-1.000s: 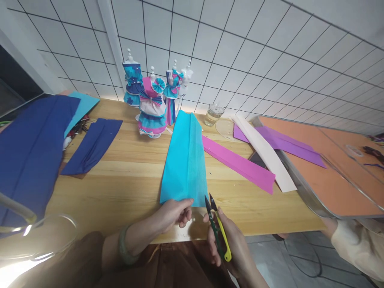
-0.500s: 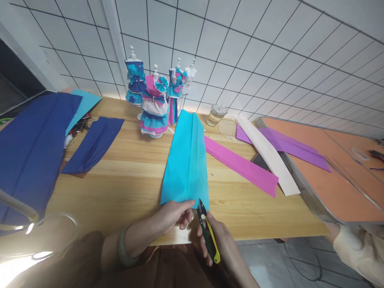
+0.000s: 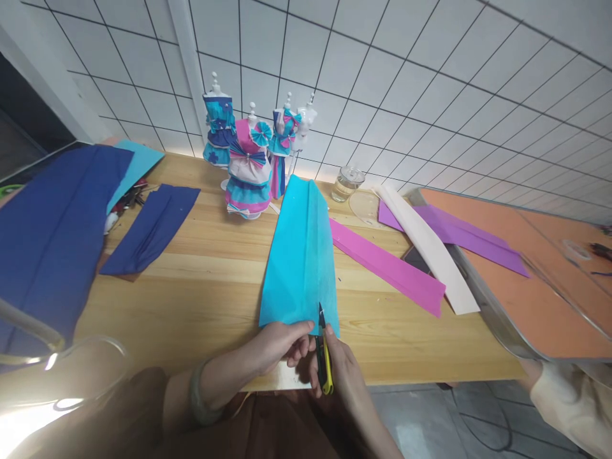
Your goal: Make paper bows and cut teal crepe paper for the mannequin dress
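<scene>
Two hands meet at the near edge of the desk [image 3: 191, 287]: left hand [image 3: 282, 344] fingers pinch the turquoise crepe-paper sheet [image 3: 301, 261], while right hand [image 3: 342, 376] fingers, gripping yellow-handled thread snips [image 3: 324, 357], have advanced the blades onto it.

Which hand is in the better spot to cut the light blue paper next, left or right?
Right, most likely. The right hand grips the yellow snips, whose blades sit at the near edge of the turquoise paper. The left hand pinches that edge beside them, holding it steady.
</scene>
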